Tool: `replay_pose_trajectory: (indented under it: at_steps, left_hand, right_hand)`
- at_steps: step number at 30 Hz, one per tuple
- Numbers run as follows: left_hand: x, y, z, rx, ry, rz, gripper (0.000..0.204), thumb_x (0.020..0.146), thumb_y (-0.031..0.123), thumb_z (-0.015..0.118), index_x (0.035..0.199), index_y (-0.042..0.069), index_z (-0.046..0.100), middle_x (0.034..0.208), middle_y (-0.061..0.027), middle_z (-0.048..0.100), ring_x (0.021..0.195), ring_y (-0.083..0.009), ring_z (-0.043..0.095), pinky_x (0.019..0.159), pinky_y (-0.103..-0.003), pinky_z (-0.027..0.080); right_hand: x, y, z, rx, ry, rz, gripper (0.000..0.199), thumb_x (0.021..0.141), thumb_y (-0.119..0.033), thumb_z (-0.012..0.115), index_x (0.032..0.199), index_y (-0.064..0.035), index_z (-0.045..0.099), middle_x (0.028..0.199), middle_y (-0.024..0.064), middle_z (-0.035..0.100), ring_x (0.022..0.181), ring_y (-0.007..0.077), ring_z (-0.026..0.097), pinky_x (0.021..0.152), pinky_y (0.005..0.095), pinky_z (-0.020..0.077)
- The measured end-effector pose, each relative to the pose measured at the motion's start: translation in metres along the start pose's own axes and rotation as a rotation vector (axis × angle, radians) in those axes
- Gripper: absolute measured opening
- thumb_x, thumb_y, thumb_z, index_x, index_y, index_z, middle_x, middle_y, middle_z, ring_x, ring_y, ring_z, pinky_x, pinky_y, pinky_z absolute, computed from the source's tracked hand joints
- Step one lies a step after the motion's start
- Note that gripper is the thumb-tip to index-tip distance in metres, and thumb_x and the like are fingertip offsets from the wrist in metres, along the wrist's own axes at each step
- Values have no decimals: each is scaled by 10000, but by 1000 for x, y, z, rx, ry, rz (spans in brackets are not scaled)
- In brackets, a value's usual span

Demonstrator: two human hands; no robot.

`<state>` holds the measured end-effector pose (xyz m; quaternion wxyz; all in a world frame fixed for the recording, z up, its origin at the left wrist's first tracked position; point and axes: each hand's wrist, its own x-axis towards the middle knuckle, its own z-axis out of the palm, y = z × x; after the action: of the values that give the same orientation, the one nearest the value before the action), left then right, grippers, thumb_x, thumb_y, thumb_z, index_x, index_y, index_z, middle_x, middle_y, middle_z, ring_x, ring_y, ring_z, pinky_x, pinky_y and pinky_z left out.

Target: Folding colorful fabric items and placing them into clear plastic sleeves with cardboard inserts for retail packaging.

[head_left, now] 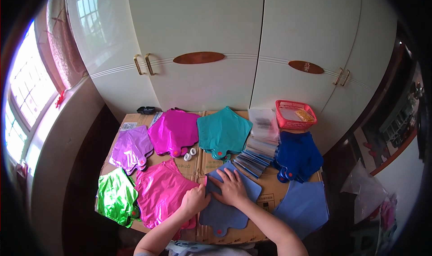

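On the near middle of the cardboard-covered surface (189,166) we see a slate-blue star foil balloon (227,208) lying flat, both hands on it. Right hand (231,187) is pressed flat, fingers spread, grip released. Left hand (195,199) is curled at the balloon's left edge, just beside the pink balloon (159,190); we can't tell if its grip pinches the foil. Far of the hands: teal balloon (223,131), stack of clear packets (254,159). Far right: red basket (294,114).
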<state>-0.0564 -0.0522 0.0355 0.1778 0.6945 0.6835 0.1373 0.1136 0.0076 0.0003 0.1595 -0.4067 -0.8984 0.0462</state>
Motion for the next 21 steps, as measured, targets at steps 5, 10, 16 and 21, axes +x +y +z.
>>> replay_pose_trajectory:
  at_steps: [5, 10, 16, 21]
  left_hand:
    - [15, 3, 2, -34, -50, 114, 303, 779, 245, 605, 887, -38, 602, 837, -262, 630, 765, -417, 647, 710, -494, 535]
    - [11, 16, 8, -132, 27, 163, 236, 744, 186, 608, 859, -19, 615, 1011, -263, 578, 817, -428, 629, 743, -491, 527]
    - [8, 23, 10, -117, 48, 251, 189, 722, 147, 603, 831, -6, 613, 1063, -245, 550, 774, -407, 636, 712, -472, 543]
    - [6, 22, 13, -129, 71, 265, 173, 710, 128, 601, 822, -5, 605, 1032, -236, 549, 743, -406, 630, 702, -472, 543]
  right_hand:
    - [0, 2, 2, -5, -30, 28, 596, 820, -509, 582, 1349, -248, 500, 1458, 73, 365, 1375, 295, 300, 1141, 532, 179]
    - [-1, 4, 5, 22, -33, 33, 569, 816, -480, 578, 1325, -232, 520, 1470, 51, 351, 1380, 285, 291, 1146, 521, 172]
    - [-2, 8, 14, 38, 12, 27, 499, 850, -450, 531, 1301, -236, 547, 1469, 50, 352, 1370, 286, 305, 1137, 524, 186]
    - [-1, 9, 16, 128, 81, 24, 449, 825, -312, 576, 1255, -183, 580, 1425, 70, 414, 1342, 292, 351, 1126, 501, 234]
